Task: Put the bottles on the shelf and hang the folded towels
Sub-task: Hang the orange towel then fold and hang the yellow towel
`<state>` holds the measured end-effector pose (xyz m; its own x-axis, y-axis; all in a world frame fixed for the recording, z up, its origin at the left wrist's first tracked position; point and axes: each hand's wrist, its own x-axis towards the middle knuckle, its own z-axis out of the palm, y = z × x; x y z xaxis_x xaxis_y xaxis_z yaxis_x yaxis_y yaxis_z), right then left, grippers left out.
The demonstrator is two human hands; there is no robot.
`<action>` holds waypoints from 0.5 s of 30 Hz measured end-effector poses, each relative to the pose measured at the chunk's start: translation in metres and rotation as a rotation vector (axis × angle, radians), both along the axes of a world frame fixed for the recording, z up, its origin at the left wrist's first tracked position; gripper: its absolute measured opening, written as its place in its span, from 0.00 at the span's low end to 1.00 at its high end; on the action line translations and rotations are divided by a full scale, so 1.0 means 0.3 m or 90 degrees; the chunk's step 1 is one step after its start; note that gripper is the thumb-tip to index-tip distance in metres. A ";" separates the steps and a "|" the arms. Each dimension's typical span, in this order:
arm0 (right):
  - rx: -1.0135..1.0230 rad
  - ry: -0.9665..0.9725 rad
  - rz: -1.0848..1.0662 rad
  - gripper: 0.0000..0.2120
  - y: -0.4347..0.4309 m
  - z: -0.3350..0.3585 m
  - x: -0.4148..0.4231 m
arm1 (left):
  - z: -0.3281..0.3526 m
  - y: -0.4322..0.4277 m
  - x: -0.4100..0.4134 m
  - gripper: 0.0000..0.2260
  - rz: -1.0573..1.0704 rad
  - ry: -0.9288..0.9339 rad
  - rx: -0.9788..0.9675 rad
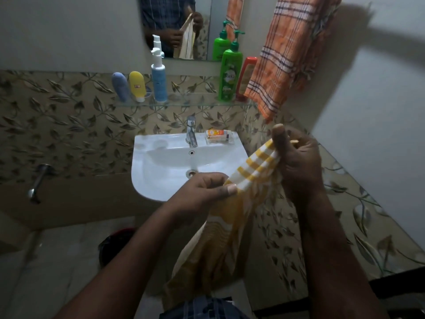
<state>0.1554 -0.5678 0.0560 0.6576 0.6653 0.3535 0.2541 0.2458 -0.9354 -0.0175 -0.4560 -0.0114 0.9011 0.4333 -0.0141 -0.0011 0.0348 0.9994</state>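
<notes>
The left grip (202,187) pinches the lower edge of a yellow-and-white striped towel (250,168) between thumb and curled fingers, while the right grip (296,162) is closed around the towel's upper end, thumb raised upright against the cloth. Between the two, the striped band is stretched taut, its long axis slanting from lower left up to upper right. The rest of the thin woven cloth hangs down in loose folds towards the person's waist. The towel is held in the air in front of a white glazed sink (161,162) with a shiny metal tap (191,132) and a small orange-and-white box (218,133) on its rim. Above the sink, a clear glass shelf (184,103) carries a rounded blue-grey tube (121,86) and a yellow tube (137,86) standing cap-down. Next to them are an upright white-and-blue pump bottle (158,77), a tall green pump bottle (230,72) and a red bottle (246,77). An orange checked towel (285,56) hangs at the right, its lower corner overlapping the red bottle. A mirror (174,26) sits above the shelf, and the wall tiles carry a raised leaf pattern.
</notes>
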 end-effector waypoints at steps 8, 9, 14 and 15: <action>-0.103 -0.081 -0.038 0.09 0.007 -0.066 0.033 | 0.042 0.058 0.010 0.04 0.201 -0.090 0.084; -0.141 -0.110 -0.011 0.08 0.016 -0.085 0.011 | 0.056 0.054 0.022 0.04 0.214 -0.095 0.115; -0.271 -0.218 0.135 0.26 0.056 -0.128 -0.096 | 0.085 0.058 0.056 0.05 0.226 -0.099 0.210; -0.257 -0.231 0.111 0.25 0.058 -0.123 -0.098 | 0.085 0.060 0.057 0.04 0.219 -0.106 0.181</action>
